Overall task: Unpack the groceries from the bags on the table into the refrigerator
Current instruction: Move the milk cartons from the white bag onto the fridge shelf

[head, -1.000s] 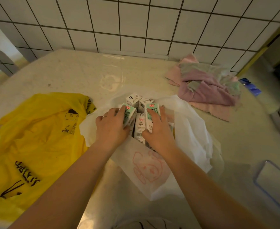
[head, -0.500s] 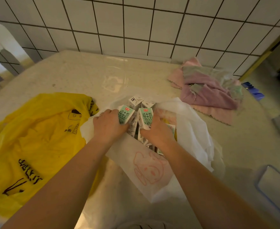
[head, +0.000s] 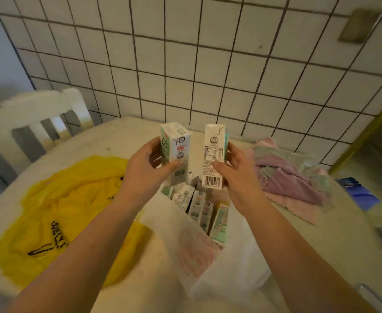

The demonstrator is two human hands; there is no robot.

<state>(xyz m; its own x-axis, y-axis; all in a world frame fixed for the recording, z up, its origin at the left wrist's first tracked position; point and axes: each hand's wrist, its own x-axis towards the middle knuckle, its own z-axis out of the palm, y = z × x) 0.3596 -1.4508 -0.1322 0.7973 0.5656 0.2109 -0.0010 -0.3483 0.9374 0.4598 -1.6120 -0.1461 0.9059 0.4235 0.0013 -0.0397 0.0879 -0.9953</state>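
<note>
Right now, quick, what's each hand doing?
Left hand: closed, fingers gripping a milk carton lifted above the white bag.
Right hand: closed, fingers gripping another milk carton, barcode side facing the camera.

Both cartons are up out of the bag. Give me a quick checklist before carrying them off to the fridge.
1. Left hand grips left carton: ok.
2. Right hand grips right carton: ok.
3. Both cartons lifted above the white bag: ok.
4. Cartons upright: ok.
5. More cartons left in the bag: not ok, return trip needed.
6. Fridge door open: cannot tell, out of view.
</note>
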